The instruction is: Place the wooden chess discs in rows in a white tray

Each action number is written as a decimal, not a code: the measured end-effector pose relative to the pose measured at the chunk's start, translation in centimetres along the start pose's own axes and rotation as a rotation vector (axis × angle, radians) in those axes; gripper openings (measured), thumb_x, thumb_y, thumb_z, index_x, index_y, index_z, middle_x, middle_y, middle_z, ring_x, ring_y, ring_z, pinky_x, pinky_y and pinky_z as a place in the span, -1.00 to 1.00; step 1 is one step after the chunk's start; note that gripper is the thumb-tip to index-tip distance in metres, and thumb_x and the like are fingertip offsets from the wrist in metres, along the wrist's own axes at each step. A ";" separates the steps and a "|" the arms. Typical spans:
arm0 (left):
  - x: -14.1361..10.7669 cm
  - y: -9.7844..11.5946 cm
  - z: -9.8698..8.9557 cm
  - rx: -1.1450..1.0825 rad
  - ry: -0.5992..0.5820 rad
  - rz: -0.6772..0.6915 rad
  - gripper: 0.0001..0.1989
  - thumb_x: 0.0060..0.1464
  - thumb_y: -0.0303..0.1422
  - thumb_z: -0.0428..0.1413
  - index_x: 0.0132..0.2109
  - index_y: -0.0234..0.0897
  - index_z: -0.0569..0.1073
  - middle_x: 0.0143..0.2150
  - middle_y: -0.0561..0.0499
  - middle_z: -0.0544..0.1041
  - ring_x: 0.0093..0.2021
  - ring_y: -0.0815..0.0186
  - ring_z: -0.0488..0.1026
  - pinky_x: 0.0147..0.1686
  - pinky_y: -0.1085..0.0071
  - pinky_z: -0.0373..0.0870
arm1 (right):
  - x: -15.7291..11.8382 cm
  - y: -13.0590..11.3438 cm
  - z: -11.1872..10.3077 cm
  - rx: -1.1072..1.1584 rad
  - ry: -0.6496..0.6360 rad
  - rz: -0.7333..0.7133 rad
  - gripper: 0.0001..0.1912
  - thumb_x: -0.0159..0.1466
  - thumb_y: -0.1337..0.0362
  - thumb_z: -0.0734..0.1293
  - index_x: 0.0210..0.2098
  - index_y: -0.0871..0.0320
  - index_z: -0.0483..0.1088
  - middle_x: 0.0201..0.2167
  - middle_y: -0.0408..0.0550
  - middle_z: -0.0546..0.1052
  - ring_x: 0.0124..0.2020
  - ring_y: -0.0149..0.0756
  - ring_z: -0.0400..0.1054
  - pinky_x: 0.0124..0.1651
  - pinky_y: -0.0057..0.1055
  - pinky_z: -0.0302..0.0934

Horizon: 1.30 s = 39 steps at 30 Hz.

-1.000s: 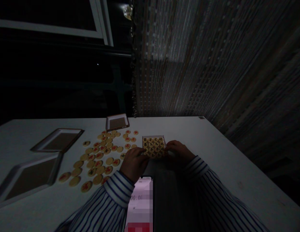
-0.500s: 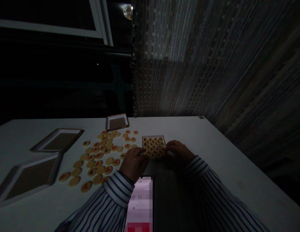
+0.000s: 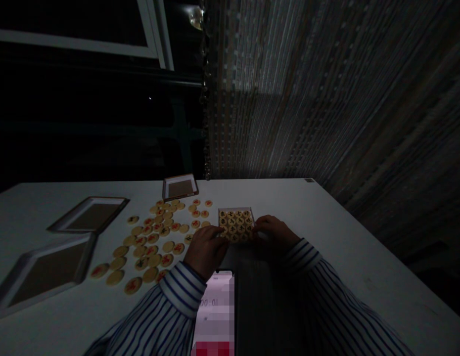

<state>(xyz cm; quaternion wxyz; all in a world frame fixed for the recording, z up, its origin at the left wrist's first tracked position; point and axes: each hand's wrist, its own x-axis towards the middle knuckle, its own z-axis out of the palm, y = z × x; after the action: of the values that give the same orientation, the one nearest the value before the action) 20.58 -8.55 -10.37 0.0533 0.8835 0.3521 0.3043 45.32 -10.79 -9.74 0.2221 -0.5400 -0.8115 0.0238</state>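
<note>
A small box (image 3: 234,208) filled with rows of round Chinese chess pieces (image 3: 239,221), marked with black characters, sits on the white table in front of me. My left hand (image 3: 205,251) is closed at its near left corner, thumb and fingers at the edge. On the opposite side my right hand (image 3: 277,232) grips the right edge, its lower fingers lost in shadow. Loose Chinese chess pieces (image 3: 153,238), some with red characters, some black and some blank side up, are scattered left of my left hand.
Three open box parts lie on the table: a tray (image 3: 92,200) at the left, another tray (image 3: 79,277) nearer me, and a smaller one (image 3: 196,185) at the back. A lit phone (image 3: 215,316) lies under my left forearm. Beyond the table hangs a bead curtain (image 3: 274,123).
</note>
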 end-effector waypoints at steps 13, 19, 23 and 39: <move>0.1 0.1 -0.1 0.015 -0.009 0.007 -0.86 -0.04 -0.43 0.10 -0.32 -0.22 0.54 -0.15 -0.10 0.48 -0.12 0.16 0.35 -0.12 0.15 0.31 | 0.1 -0.2 -0.4 0.025 -0.044 0.036 -0.77 0.05 0.19 0.32 -0.29 0.09 0.43 -0.23 0.00 0.42 -0.22 -0.26 0.29 -0.23 -0.32 0.21; 0.1 -0.1 0.1 0.011 0.001 0.020 -0.87 -0.04 -0.43 0.10 -0.31 -0.22 0.53 -0.17 -0.09 0.48 -0.12 0.16 0.36 -0.13 0.15 0.30 | 0.0 -0.4 -0.5 0.028 -0.049 0.030 -0.77 0.07 0.17 0.31 -0.28 0.09 0.42 -0.23 0.00 0.42 -0.22 -0.26 0.29 -0.23 -0.33 0.21; 0.0 -0.1 0.3 0.008 0.009 0.008 -0.88 -0.06 -0.42 0.12 -0.32 -0.20 0.53 -0.17 -0.08 0.48 -0.12 0.17 0.35 -0.12 0.15 0.30 | 0.0 -0.2 -0.3 0.025 -0.023 0.024 -0.79 0.06 0.20 0.31 -0.31 0.10 0.42 -0.26 -0.01 0.43 -0.24 -0.28 0.30 -0.24 -0.34 0.21; 0.0 -0.2 0.3 0.003 0.014 0.022 -0.87 -0.06 -0.44 0.11 -0.32 -0.20 0.53 -0.17 -0.07 0.48 -0.13 0.17 0.36 -0.13 0.14 0.30 | 0.1 -0.5 -0.2 0.028 -0.006 0.051 -0.83 0.04 0.21 0.33 -0.35 0.08 0.42 -0.29 -0.04 0.43 -0.27 -0.31 0.30 -0.27 -0.37 0.20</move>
<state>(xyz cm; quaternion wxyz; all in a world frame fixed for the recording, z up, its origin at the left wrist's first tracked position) 20.64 -8.36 -10.66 0.0463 0.8852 0.3434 0.3105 44.94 -10.99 -9.39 0.2266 -0.5574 -0.7976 0.0424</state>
